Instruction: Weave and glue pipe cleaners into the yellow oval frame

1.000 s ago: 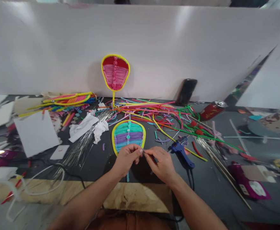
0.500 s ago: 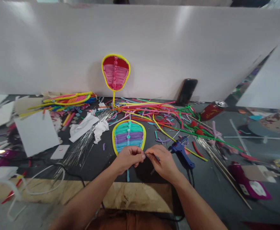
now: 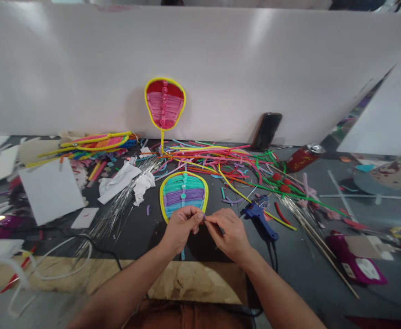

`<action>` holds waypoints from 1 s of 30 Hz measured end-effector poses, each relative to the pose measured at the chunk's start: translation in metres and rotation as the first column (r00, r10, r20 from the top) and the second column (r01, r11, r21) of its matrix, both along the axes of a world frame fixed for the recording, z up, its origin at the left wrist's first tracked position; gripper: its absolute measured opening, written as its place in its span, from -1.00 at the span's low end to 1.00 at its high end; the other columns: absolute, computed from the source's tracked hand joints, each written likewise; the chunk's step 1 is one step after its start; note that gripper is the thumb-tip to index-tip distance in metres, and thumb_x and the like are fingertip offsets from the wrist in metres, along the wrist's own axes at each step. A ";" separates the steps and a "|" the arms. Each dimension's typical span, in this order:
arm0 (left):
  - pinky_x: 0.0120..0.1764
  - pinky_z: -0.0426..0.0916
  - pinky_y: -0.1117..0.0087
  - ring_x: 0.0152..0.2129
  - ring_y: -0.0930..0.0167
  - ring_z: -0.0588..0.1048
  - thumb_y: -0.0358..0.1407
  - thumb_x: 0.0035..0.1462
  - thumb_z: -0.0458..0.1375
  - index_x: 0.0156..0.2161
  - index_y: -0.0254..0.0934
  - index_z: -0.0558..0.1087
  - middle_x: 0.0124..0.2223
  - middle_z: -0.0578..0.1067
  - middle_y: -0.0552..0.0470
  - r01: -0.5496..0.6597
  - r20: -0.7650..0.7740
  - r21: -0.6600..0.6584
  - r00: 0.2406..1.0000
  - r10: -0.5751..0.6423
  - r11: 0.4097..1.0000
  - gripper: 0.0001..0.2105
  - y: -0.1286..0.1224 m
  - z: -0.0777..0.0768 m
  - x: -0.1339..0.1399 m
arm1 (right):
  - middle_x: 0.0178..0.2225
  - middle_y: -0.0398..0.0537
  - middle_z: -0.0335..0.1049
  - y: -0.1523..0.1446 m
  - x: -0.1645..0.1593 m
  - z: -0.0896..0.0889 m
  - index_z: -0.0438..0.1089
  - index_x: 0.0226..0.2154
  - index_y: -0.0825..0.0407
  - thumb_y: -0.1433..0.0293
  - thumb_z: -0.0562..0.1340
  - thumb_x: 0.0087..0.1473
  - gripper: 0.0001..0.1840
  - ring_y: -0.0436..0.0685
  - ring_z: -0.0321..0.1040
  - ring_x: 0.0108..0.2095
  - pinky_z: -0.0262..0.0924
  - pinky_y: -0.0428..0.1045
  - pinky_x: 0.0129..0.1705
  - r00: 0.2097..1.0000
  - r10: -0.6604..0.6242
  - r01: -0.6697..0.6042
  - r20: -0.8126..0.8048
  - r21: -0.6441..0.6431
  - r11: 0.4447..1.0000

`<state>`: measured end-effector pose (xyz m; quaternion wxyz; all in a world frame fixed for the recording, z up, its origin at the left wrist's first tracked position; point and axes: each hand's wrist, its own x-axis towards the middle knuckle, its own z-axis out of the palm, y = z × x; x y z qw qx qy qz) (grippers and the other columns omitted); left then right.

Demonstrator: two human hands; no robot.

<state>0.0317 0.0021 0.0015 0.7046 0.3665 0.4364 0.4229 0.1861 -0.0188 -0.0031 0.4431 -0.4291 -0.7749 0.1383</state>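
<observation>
My left hand (image 3: 185,228) and my right hand (image 3: 228,232) meet in front of me, thumbs and fingertips pinched together. Between the fingertips shows a tiny purple bit, too small to name for sure. Just behind and partly under my left hand lies a fan-shaped piece (image 3: 184,189) with a yellow fuzzy rim, teal, purple and blue rows, and small round beads or buttons down its middle. Its lower part is hidden by my left hand. To the right of my right hand rests a blue glue gun (image 3: 260,219).
A matching pink and red piece (image 3: 165,104) stands upright against the white board. Many coloured pipe cleaners (image 3: 214,155) spread across the back. A phone (image 3: 267,131) and a red can (image 3: 303,157) are behind at right. Silver wires (image 3: 114,212), paper (image 3: 51,191) and a cable (image 3: 104,250) lie left.
My hands have come slightly closer together, and my right hand has shifted a little left. A small purple bit now shows between the fingertips.
</observation>
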 end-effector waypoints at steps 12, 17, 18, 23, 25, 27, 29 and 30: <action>-0.65 0.09 0.55 -0.77 0.63 0.22 -0.11 -0.20 0.34 -0.54 -0.38 0.43 -0.61 0.42 0.09 0.284 -0.040 -0.149 0.955 -0.293 0.947 -0.67 0.006 0.006 -0.008 | -0.46 -0.10 0.40 0.003 0.014 0.010 0.35 -0.37 0.01 0.49 0.13 0.14 -0.88 0.06 0.30 -0.40 0.16 0.00 -0.30 0.996 0.085 -0.087 -0.022 -0.154 0.984; -0.65 0.04 0.56 -0.76 0.65 0.20 -0.17 -0.21 0.36 -0.54 -0.38 0.42 -0.63 0.39 0.12 0.225 -0.024 -0.135 0.973 -0.230 0.965 -0.70 0.007 0.006 -0.009 | -0.42 -0.08 0.45 0.003 0.012 0.009 0.38 -0.33 0.00 0.47 0.18 0.13 -0.92 0.07 0.34 -0.36 0.18 0.01 -0.27 0.998 0.042 -0.047 -0.042 -0.118 0.992; -0.65 0.03 0.56 -0.76 0.65 0.20 -0.17 -0.21 0.36 -0.53 -0.38 0.42 -0.62 0.39 0.12 0.197 -0.018 -0.126 0.980 -0.200 0.972 -0.70 0.006 0.005 -0.009 | -0.42 -0.08 0.45 0.003 0.011 0.008 0.38 -0.33 0.00 0.47 0.18 0.13 -0.92 0.07 0.34 -0.36 0.18 0.01 -0.27 0.999 0.029 -0.033 -0.039 -0.105 0.994; -0.64 0.03 0.55 -0.74 0.64 0.19 -0.15 -0.18 0.35 -0.51 -0.37 0.42 -0.61 0.38 0.12 0.075 -0.013 -0.062 0.997 -0.076 0.995 -0.70 0.003 0.004 -0.004 | -0.47 -0.09 0.45 0.002 0.005 0.002 0.39 -0.35 0.01 0.47 0.18 0.11 -0.92 0.06 0.34 -0.42 0.17 0.01 -0.31 1.000 0.010 -0.010 -0.009 -0.025 1.000; -0.63 0.05 0.55 -0.73 0.64 0.18 -0.15 -0.15 0.33 -0.51 -0.37 0.41 -0.60 0.37 0.14 0.039 -0.007 -0.032 0.999 -0.040 0.999 -0.70 0.002 0.002 -0.001 | -0.49 -0.08 0.45 0.001 0.002 0.000 0.39 -0.35 0.01 0.47 0.17 0.11 -0.91 0.07 0.34 -0.43 0.17 0.01 -0.33 1.000 0.004 -0.004 -0.006 -0.002 1.000; -0.63 0.05 0.55 -0.73 0.64 0.18 -0.15 -0.13 0.32 -0.51 -0.37 0.42 -0.60 0.35 0.15 0.008 -0.002 -0.008 1.000 -0.008 1.000 -0.71 0.000 0.000 0.000 | -0.48 -0.08 0.45 0.001 0.001 -0.001 0.39 -0.34 0.02 0.48 0.17 0.11 -0.91 0.07 0.34 -0.43 0.17 0.02 -0.33 1.000 0.000 0.000 -0.015 0.005 1.000; -0.62 0.07 0.55 -0.72 0.64 0.19 -0.14 -0.11 0.31 -0.49 -0.36 0.43 -0.59 0.37 0.14 0.013 -0.015 0.003 1.000 -0.013 1.000 -0.71 0.000 -0.002 0.000 | -0.46 -0.08 0.45 0.001 0.002 0.001 0.38 -0.33 0.01 0.48 0.17 0.12 -0.91 0.08 0.34 -0.41 0.18 0.01 -0.32 0.999 -0.008 0.007 -0.031 -0.018 1.000; -0.61 0.08 0.54 -0.72 0.63 0.21 -0.13 -0.11 0.31 -0.48 -0.36 0.44 -0.57 0.39 0.12 0.035 -0.026 -0.002 0.999 -0.035 0.999 -0.71 0.001 -0.002 -0.001 | -0.46 -0.08 0.45 0.001 0.004 0.002 0.37 -0.33 0.01 0.48 0.16 0.13 -0.91 0.08 0.34 -0.40 0.18 0.01 -0.32 0.999 -0.014 0.013 -0.039 -0.039 0.999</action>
